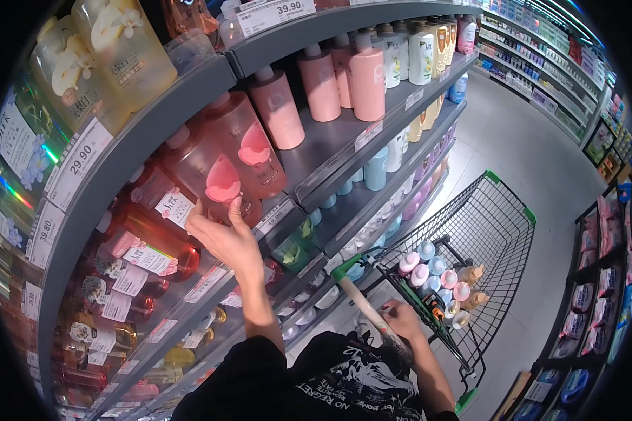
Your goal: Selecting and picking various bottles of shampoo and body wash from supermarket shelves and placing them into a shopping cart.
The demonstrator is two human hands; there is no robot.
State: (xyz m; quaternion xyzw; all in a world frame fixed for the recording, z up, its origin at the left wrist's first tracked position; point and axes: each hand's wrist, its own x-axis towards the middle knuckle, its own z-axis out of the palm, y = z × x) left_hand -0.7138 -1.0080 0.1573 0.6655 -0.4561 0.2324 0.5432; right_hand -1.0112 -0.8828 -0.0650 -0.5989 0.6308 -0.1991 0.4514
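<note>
My left hand (pixel 225 239) is raised to the shelf, thumb apart from the fingers, at the lower front of a pink translucent pump bottle (pixel 224 181) with a petal print. Its fingers lie between that bottle and a white-labelled red bottle (pixel 174 208); whether they touch is unclear. A similar petal-print bottle (pixel 258 152) stands just to the right. Down by the pale handle bar (pixel 366 308) of a shopping cart (pixel 497 221), my right hand (pixel 403 320) has curled fingers. Its grip on the bar cannot be made out. Several pastel pump bottles (pixel 432 266) stand in the cart.
Grey shelves (pixel 321 163) run along my left, with price tags (pixel 79 163) on their edges. Plain pink pump bottles (pixel 367 81) stand farther along. Amber bottles (pixel 471 287) are in the cart. A black rack (pixel 566 310) of packets borders the tiled floor (pixel 511 126) on the right.
</note>
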